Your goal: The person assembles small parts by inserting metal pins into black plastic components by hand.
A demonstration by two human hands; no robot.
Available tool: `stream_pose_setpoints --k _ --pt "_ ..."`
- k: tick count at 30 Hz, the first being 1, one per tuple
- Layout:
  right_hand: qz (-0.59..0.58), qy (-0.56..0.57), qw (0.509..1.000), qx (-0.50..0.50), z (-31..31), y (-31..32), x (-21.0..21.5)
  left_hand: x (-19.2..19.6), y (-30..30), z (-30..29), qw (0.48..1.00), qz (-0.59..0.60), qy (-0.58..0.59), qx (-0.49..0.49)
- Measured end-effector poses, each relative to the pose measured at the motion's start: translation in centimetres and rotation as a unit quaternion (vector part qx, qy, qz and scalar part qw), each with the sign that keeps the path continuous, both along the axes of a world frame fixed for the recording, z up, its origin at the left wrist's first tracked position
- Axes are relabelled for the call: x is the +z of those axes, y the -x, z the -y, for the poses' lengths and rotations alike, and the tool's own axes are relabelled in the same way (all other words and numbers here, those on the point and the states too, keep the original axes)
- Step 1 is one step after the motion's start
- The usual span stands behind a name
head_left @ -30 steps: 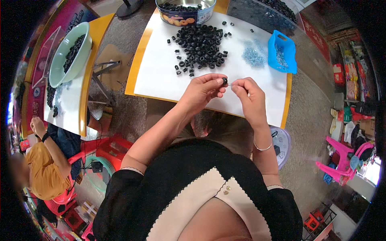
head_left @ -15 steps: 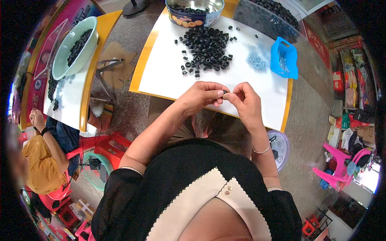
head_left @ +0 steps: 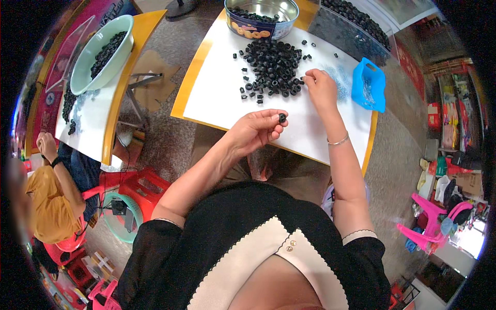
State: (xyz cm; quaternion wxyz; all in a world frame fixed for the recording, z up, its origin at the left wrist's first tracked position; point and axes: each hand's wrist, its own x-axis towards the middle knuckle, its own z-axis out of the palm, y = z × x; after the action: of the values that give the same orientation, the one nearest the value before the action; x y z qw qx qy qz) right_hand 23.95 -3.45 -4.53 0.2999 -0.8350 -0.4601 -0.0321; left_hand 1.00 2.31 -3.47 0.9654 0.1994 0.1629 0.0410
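Observation:
My left hand (head_left: 253,130) is closed at the table's near edge, pinching a small black ring-like part (head_left: 282,118) between thumb and fingertips. A hole shows in the part's face. Farther out, my right hand (head_left: 321,90) reaches over the white tabletop (head_left: 217,98), its fingertips pinched together. They are at the right edge of a heap of small black parts (head_left: 274,64); whatever they hold is too small to make out. Just beyond that hand lies a scatter of tiny clear pieces (head_left: 342,82), partly hidden by it.
A blue scoop-shaped tray (head_left: 368,85) with clear pieces sits at the right. Behind the heap stand a round tin (head_left: 258,29) and a clear bin (head_left: 343,31), both holding black parts. At left, a person (head_left: 54,199) sits by another table with a pale green basin (head_left: 80,70).
My hands have parted. The right one has moved away to the heap's right edge, while the left stays near the table edge with the black part. The view has shifted slightly.

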Motion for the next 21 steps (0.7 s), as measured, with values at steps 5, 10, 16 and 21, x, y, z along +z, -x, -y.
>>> stream_pose_setpoints --k 5,10,16,21 --pt "-0.003 0.063 0.998 0.008 -0.9 -0.5 -0.2 0.4 0.5 -0.4 1.000 -0.006 0.006 0.017" --pt "-0.105 -0.009 0.994 -0.010 0.1 0.8 1.1 0.6 0.1 -0.7 0.999 -0.010 0.004 0.040" --pt "-0.474 -0.180 0.858 0.089 3.8 7.0 6.2 2.4 -1.1 -0.8 0.996 -0.001 -0.021 0.082" --pt "-0.430 -0.227 0.869 0.086 5.7 10.6 7.0 4.1 -1.4 0.2 0.992 -0.017 -0.090 0.088"
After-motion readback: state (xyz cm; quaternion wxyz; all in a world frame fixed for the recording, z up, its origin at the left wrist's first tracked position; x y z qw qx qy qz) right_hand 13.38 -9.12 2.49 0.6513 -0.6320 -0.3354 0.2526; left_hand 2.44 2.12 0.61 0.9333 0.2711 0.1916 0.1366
